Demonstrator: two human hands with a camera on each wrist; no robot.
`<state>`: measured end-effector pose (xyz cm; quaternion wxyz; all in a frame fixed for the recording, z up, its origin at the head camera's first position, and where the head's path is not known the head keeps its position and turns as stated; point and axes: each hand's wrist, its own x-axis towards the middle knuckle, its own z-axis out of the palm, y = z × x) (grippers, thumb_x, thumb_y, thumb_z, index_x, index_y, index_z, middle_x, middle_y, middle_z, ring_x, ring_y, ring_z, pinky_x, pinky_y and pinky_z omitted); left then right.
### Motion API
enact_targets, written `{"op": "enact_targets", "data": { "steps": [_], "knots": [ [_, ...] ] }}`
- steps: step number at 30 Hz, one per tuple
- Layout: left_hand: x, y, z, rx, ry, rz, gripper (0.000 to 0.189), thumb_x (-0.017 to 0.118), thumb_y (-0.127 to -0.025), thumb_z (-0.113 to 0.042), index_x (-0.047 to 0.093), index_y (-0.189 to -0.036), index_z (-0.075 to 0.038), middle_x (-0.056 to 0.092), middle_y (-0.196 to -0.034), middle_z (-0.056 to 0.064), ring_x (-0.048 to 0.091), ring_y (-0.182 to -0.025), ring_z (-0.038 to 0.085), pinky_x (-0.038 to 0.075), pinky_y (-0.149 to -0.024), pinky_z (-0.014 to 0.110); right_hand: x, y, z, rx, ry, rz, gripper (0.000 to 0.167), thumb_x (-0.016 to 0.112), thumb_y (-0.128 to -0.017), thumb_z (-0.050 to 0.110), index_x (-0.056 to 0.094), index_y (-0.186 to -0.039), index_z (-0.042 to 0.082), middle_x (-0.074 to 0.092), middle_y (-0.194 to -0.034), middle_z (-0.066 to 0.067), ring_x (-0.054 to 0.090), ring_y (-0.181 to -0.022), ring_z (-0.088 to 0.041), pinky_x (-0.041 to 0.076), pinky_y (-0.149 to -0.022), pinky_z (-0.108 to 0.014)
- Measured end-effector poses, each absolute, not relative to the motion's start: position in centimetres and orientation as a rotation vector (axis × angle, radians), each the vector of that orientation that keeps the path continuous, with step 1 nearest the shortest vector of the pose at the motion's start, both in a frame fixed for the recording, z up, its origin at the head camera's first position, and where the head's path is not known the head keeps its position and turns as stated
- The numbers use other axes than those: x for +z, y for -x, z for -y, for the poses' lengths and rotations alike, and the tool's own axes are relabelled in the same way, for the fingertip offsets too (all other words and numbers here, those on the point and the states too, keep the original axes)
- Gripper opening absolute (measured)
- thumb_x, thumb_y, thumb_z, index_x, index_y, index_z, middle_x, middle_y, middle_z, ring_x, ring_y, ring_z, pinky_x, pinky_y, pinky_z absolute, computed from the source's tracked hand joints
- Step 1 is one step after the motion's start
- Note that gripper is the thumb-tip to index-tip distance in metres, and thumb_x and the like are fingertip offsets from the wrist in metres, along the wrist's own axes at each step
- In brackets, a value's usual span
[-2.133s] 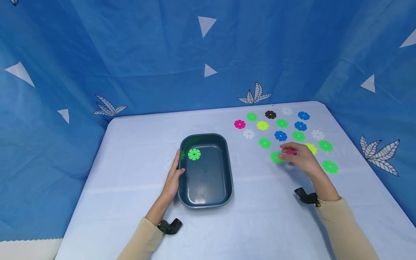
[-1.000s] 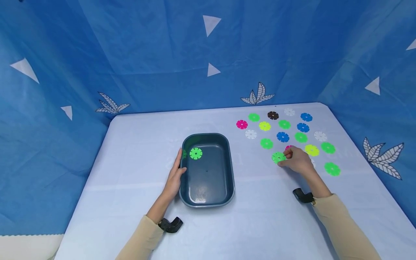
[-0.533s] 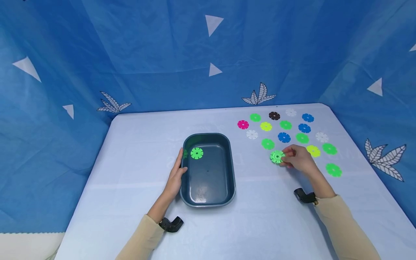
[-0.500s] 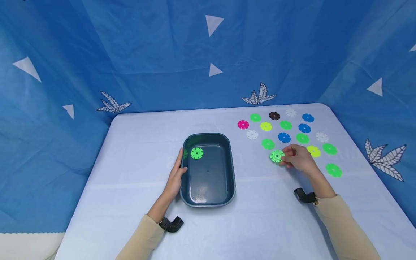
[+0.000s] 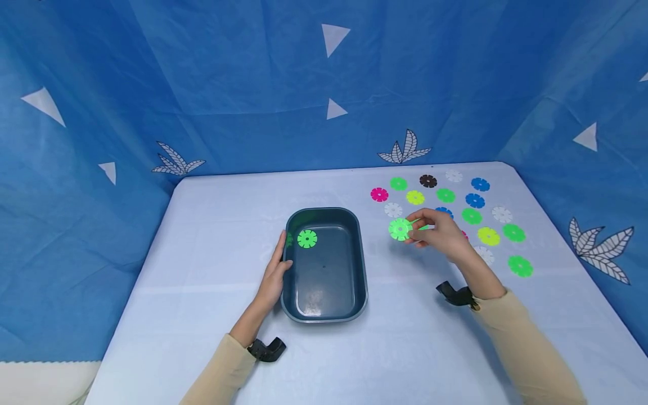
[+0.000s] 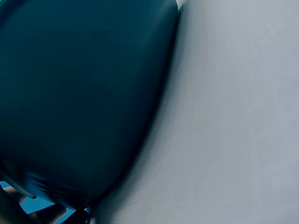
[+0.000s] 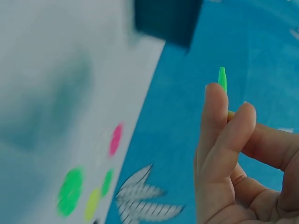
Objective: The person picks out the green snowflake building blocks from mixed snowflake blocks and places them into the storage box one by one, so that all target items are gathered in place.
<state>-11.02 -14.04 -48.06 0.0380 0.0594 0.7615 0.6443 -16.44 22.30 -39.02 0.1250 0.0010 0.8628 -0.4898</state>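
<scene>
My left hand [image 5: 271,275] grips the left rim of a dark teal plastic tray [image 5: 324,287], thumb over the edge and fingers along the outer wall. In the left wrist view the tray [image 6: 84,93] fills the left side, with some fingertips [image 6: 49,213] at the bottom. Inside the tray lies one green snowflake disc [image 5: 307,239]. My right hand [image 5: 439,232] pinches another green snowflake disc [image 5: 399,229] above the table, right of the tray. Edge-on in the right wrist view, that disc [image 7: 222,77] sticks up from the fingertips of the hand [image 7: 224,154].
Several flat notched discs lie spread at the table's back right, including a pink disc [image 5: 379,194], a brown disc [image 5: 428,181], a blue disc [image 5: 475,201] and a yellow disc [image 5: 488,236]. The right hand hides some. A blue curtain [image 5: 253,84] surrounds the white table [image 5: 202,242].
My right hand has taken hold of a green disc, raised it off the table and carried it left toward the tray. The left hand and the tray have stayed in place.
</scene>
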Motion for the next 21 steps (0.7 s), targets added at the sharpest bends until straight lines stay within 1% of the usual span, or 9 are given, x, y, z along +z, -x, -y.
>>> {"op": "enact_targets", "data": {
  "steps": [2, 8, 11, 16, 19, 21],
  "knots": [
    [-48.1, 11.0, 14.1, 1.977, -0.184, -2.335, 0.064, 0.029, -0.1, -0.004, 0.009, -0.159, -0.02, 0.003, -0.166, 0.0, -0.002, -0.153, 0.022, 0.0, -0.124, 0.05, -38.6, 16.7, -20.9, -1.44, 0.044, -2.497, 0.035, 0.063, -0.091, 0.004, 0.056, -0.124, -0.004, 0.055, -0.101, -0.019, 0.073, -0.087, -0.035, 0.059, -0.065, -0.024],
    [-48.1, 11.0, 14.0, 1.98, -0.185, -2.333, 0.064, 0.03, -0.1, -0.004, 0.009, -0.159, -0.02, 0.003, -0.166, 0.0, -0.001, -0.153, 0.022, 0.0, -0.124, 0.049, -37.7, 17.4, -16.4, -1.462, 0.185, -2.443, 0.032, 0.064, -0.09, 0.004, 0.058, -0.121, -0.001, 0.056, -0.097, -0.017, 0.074, -0.084, -0.032, 0.06, -0.065, -0.028],
    [-48.1, 11.0, 14.0, 1.981, -0.186, -2.333, 0.064, 0.03, -0.1, -0.004, 0.009, -0.159, -0.02, 0.003, -0.166, 0.0, -0.002, -0.153, 0.022, 0.0, -0.124, 0.05, -37.9, 17.8, -14.3, -1.474, 0.253, -2.393, 0.03, 0.064, -0.09, 0.002, 0.059, -0.119, -0.002, 0.056, -0.096, -0.018, 0.074, -0.083, -0.033, 0.06, -0.066, -0.031],
    [-48.2, 11.1, 14.0, 1.979, -0.184, -2.335, 0.064, 0.031, -0.1, -0.005, 0.01, -0.159, -0.02, 0.004, -0.166, 0.0, -0.001, -0.153, 0.022, 0.001, -0.124, 0.05, -39.1, 18.2, -11.6, -1.504, 0.305, -2.283, 0.028, 0.065, -0.088, -0.001, 0.059, -0.116, -0.004, 0.057, -0.092, -0.016, 0.073, -0.084, -0.036, 0.061, -0.065, -0.033],
    [-48.2, 11.1, 14.0, 1.98, -0.187, -2.333, 0.064, 0.03, -0.1, -0.004, 0.009, -0.159, -0.02, 0.004, -0.166, 0.0, -0.001, -0.153, 0.022, 0.001, -0.124, 0.049, -39.8, 18.3, -10.3, -1.509, 0.318, -2.234, 0.028, 0.065, -0.088, -0.003, 0.059, -0.115, -0.005, 0.057, -0.089, -0.015, 0.073, -0.084, -0.036, 0.061, -0.068, -0.038],
    [-48.2, 11.1, 14.0, 1.981, -0.19, -2.332, 0.064, 0.03, -0.1, -0.004, 0.009, -0.159, -0.02, 0.003, -0.166, 0.0, -0.002, -0.153, 0.022, 0.001, -0.124, 0.05, -40.1, 18.3, -9.5, -1.506, 0.326, -2.211, 0.028, 0.064, -0.088, -0.004, 0.059, -0.115, -0.006, 0.058, -0.087, -0.015, 0.073, -0.084, -0.037, 0.061, -0.071, -0.043]
  ]
}}
